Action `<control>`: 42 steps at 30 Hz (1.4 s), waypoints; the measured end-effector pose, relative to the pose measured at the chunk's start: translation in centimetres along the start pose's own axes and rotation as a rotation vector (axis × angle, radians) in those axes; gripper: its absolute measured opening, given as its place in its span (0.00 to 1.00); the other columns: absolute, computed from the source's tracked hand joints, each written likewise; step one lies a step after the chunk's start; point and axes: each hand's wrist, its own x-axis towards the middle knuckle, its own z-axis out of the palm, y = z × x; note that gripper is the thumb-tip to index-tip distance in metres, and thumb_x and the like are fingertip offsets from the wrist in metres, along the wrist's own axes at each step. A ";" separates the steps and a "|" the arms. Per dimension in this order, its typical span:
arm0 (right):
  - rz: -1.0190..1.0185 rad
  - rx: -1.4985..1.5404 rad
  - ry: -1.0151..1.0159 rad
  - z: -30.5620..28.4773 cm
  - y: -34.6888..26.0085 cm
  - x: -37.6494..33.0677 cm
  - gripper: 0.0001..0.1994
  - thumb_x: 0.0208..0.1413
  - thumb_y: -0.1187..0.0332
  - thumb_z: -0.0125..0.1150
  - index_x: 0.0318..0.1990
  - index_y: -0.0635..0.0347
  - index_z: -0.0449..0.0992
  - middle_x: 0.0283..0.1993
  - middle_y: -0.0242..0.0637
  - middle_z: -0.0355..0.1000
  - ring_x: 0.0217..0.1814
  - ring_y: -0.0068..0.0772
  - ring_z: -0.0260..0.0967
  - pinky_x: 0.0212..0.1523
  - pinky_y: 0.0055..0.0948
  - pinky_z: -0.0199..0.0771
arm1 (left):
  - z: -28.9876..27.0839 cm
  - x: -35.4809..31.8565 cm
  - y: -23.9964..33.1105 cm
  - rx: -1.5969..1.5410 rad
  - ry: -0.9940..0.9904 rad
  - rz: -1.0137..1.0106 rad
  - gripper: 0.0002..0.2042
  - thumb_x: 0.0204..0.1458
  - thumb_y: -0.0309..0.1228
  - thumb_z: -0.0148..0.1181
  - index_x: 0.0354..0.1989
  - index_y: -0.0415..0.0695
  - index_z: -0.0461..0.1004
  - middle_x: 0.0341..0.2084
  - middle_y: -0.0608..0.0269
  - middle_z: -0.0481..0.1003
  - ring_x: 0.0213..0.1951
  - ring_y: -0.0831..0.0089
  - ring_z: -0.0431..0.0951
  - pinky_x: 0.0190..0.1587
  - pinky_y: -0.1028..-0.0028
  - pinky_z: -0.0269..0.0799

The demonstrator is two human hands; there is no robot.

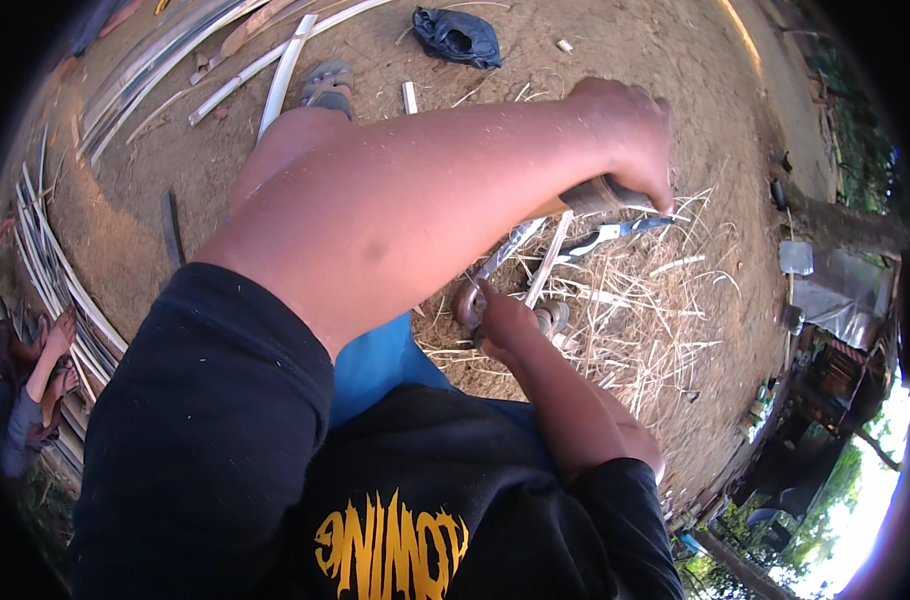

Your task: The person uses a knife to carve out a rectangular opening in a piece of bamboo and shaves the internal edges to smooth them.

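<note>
My left arm reaches across the view to the upper right. At its end my left hand point(625, 140) is closed around a dark brown, rounded piece point(597, 194) that looks like bamboo or wood. Nearer my body, my right hand point(505, 322) is closed beside a curved brown handle point(468, 305), from which a silvery blade point(511, 248) seems to run up under my left forearm. Its grip is partly hidden. A pale split strip point(549, 262) slants between the hands. Beyond it lies a blue, white and black object point(610, 235) whose kind I cannot tell.
Thin pale shavings point(635, 310) cover the ground around a sandalled foot point(553, 320). Long split strips point(165, 75) lie at the upper left, near another sandal point(327, 85). A black plastic bag point(457, 37) rests at the top. Another person's hands point(60, 345) show at the left edge.
</note>
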 end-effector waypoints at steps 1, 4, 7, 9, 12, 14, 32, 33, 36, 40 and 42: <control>0.022 0.046 0.000 0.2 0.4 0.1 0.35 0.60 0.72 0.53 0.76 0.51 0.55 0.50 0.53 0.79 0.51 0.52 0.80 0.50 0.44 0.81 | -0.1 0.2 -0.4 0.007 0.012 -0.019 0.50 0.37 0.62 0.72 0.64 0.36 0.68 0.56 0.44 0.76 0.54 0.54 0.81 0.54 0.58 0.79; 0.095 0.160 -0.003 0.0 1.0 0.0 0.32 0.59 0.72 0.54 0.73 0.53 0.59 0.55 0.54 0.78 0.56 0.52 0.78 0.55 0.45 0.78 | -0.5 0.5 -1.6 0.022 0.024 -0.077 0.51 0.37 0.63 0.72 0.64 0.34 0.68 0.58 0.42 0.75 0.56 0.54 0.81 0.54 0.58 0.79; 0.152 0.214 0.010 -1.8 0.3 -1.3 0.30 0.60 0.71 0.53 0.71 0.52 0.63 0.58 0.53 0.76 0.60 0.51 0.76 0.59 0.46 0.76 | -0.7 0.5 -3.1 0.017 0.096 -0.088 0.51 0.38 0.63 0.71 0.64 0.32 0.68 0.57 0.39 0.75 0.56 0.51 0.80 0.55 0.57 0.79; 0.169 0.254 0.034 -1.9 0.7 -1.2 0.29 0.61 0.70 0.53 0.71 0.50 0.64 0.59 0.53 0.76 0.61 0.51 0.75 0.60 0.45 0.75 | -0.8 0.8 -3.6 0.019 0.123 -0.146 0.48 0.40 0.64 0.70 0.63 0.37 0.72 0.55 0.48 0.79 0.54 0.55 0.82 0.52 0.57 0.80; 0.169 0.239 0.050 -2.3 1.0 -1.5 0.29 0.61 0.69 0.52 0.72 0.48 0.64 0.59 0.53 0.76 0.61 0.52 0.75 0.60 0.46 0.75 | -1.4 0.2 -4.2 -0.006 0.103 -0.175 0.47 0.41 0.64 0.69 0.62 0.36 0.73 0.56 0.47 0.78 0.55 0.55 0.82 0.53 0.57 0.80; 0.173 0.239 0.043 -3.1 0.5 -2.0 0.29 0.61 0.69 0.52 0.72 0.49 0.63 0.59 0.53 0.76 0.61 0.52 0.75 0.61 0.46 0.74 | -1.4 0.3 -5.0 0.003 0.131 -0.184 0.48 0.41 0.65 0.68 0.62 0.35 0.73 0.56 0.45 0.78 0.55 0.54 0.81 0.54 0.57 0.80; -0.032 0.427 0.228 -3.8 -1.9 -13.6 0.31 0.60 0.72 0.51 0.73 0.54 0.57 0.55 0.60 0.74 0.57 0.62 0.74 0.57 0.52 0.73 | -3.0 -1.9 -11.0 -0.091 0.185 -0.205 0.59 0.35 0.68 0.71 0.65 0.26 0.65 0.57 0.29 0.73 0.58 0.46 0.78 0.58 0.57 0.75; -0.030 0.444 0.209 -3.4 -1.9 -13.5 0.32 0.59 0.74 0.50 0.73 0.53 0.57 0.55 0.59 0.74 0.58 0.62 0.74 0.58 0.52 0.73 | -4.3 -2.8 -10.9 -0.098 0.116 -0.227 0.59 0.35 0.68 0.72 0.65 0.26 0.65 0.57 0.29 0.73 0.57 0.46 0.78 0.58 0.57 0.75; -0.033 0.374 0.265 -2.4 -1.7 -12.7 0.32 0.59 0.75 0.49 0.73 0.54 0.58 0.55 0.59 0.74 0.57 0.61 0.74 0.57 0.52 0.74 | -4.9 -5.4 -11.6 -0.115 0.095 -0.262 0.60 0.33 0.70 0.72 0.63 0.26 0.65 0.56 0.30 0.73 0.57 0.48 0.78 0.58 0.59 0.74; -0.096 0.436 0.290 -2.1 -1.7 -10.9 0.31 0.59 0.76 0.50 0.72 0.54 0.59 0.55 0.58 0.75 0.56 0.60 0.76 0.55 0.52 0.76 | -4.2 -9.7 -11.5 -0.107 0.071 -0.339 0.56 0.40 0.72 0.67 0.62 0.27 0.66 0.57 0.33 0.72 0.60 0.52 0.75 0.61 0.60 0.71; -0.113 0.438 0.225 -3.6 -2.1 -10.6 0.32 0.58 0.76 0.51 0.72 0.55 0.59 0.54 0.57 0.76 0.55 0.58 0.77 0.54 0.51 0.77 | -3.8 -13.5 -13.6 -0.014 0.168 -0.352 0.51 0.44 0.69 0.67 0.60 0.29 0.68 0.55 0.36 0.74 0.59 0.54 0.76 0.60 0.61 0.71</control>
